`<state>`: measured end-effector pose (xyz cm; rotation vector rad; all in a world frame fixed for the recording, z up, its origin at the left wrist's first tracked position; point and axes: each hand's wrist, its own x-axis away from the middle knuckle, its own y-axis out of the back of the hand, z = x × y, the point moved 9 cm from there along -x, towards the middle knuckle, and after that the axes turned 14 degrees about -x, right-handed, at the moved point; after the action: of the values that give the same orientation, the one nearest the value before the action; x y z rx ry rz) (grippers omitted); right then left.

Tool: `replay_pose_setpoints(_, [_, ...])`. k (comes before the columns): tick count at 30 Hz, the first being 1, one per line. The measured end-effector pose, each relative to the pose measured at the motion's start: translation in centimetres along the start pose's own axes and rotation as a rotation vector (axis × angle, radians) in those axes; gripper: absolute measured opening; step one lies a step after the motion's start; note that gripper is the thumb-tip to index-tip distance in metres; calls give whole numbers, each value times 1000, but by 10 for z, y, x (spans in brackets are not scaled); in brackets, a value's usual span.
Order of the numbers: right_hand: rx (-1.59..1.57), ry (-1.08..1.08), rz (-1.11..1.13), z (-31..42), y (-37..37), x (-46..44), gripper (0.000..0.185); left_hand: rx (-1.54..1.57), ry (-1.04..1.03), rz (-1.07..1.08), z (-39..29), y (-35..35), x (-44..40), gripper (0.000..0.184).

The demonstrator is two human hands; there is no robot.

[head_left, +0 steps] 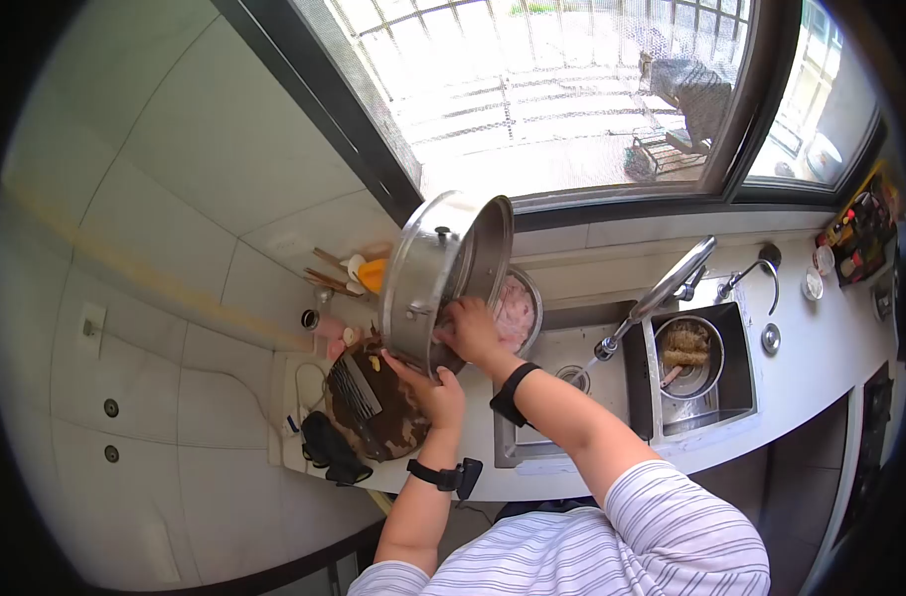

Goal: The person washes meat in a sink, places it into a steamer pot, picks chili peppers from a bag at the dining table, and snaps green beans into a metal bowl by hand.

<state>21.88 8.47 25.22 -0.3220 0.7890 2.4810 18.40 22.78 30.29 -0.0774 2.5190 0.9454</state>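
A large stainless steel pot is tipped on its side above the counter, its mouth turned to the right. My left hand supports it from below at the lower rim, fingers along the outer wall. My right hand reaches into the mouth, its curled fingers on the rim near the lower edge; their tips are partly hidden. Just behind my right hand, a metal bowl holds pale pink raw meat. To the left of my left hand lies a dark round cutting board with a cleaver on it.
The double sink is at my right, a faucet angled over its left basin. A pot with brownish contents sits in the right basin. A black cloth-like item lies at the counter's left edge. Jars stand far right.
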Motion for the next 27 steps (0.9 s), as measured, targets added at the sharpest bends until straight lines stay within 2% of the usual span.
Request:
replay_pose_setpoints(2, [14,-27,160,-1,-23,-1,26,-12,29,0,3,-3,-1,85])
replay_pose_setpoints(3, [15,-34,159,-3,-27,1,26,-11,30,8,3,-3,-2,85])
replay_pose_setpoints(5, [-317,-58,-86,-23,-22,4,16,-26,-35,36,-8,-3,-5,84])
replay_pose_setpoints(9, [-117,-22,-72,-71,-8,11,12,48,-34,74,-1,-8,-11,82])
replay_pose_setpoints(11, [198,-79,-49,-87,8,23,15,146,-130,-13,-7,-4,-14,89])
replay_pose_setpoints(12, [202,-88,-52,-92,16,32,15,150,-131,-3,-1,-5,-16,89])
replay_pose_setpoints(14, [-32,-187,-130,-111,38,58,17,42,-217,-78,4,1,-18,90])
replay_pose_setpoints(15, [-17,-201,-126,-122,47,70,17,51,-206,-64,10,3,-17,90])
replay_pose_setpoints(17, [-494,-654,-173,-179,57,124,22,100,-149,-17,6,13,-4,88])
replay_pose_setpoints(18, [-900,-1002,-283,-202,57,162,22,121,-121,13,-2,17,6,87])
replay_pose_setpoints(19, [-1098,-1074,-466,-211,71,184,24,141,-91,43,-10,21,16,86])
replay_pose_setpoints(21, [-1199,-1032,-646,-203,108,197,19,1,-46,169,-5,17,36,84])
replay_pose_setpoints(22, [-1196,-1034,-651,-199,115,200,19,3,-46,174,-6,15,45,84])
replay_pose_setpoints(24, [-1264,-1000,-517,-191,118,195,22,-4,12,309,-6,-5,70,85])
replay_pose_setpoints(25, [-1263,-994,-524,-195,122,198,22,2,6,311,-13,-10,81,85])
replay_pose_setpoints(27, [-1073,-823,-445,-202,142,197,26,45,118,461,-19,-33,110,85])
